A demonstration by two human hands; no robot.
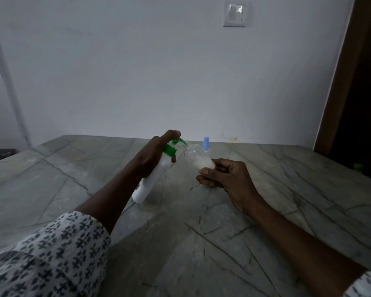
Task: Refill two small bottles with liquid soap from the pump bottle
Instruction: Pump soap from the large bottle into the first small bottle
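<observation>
Left hand (150, 155) grips pump bottle (149, 187); right hand (227, 179), at 3 o'clock, holds small clear bottle (198, 159): seemingly filling; next, press down steadily

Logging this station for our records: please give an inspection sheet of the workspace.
Surface: grey veined stone table.
Job's things: pump bottle tilted, nozzle at clear small bottle's mouth, which holds some white soap; blue-capped bottle upright behind.
Clutter: small green item near table's right edge.
Hands: left hand grips pump bottle, finger on its head; right hand holds clear small bottle.
Cables: nothing seen.
Surroundings: white wall, light switch, brown door frame.
</observation>
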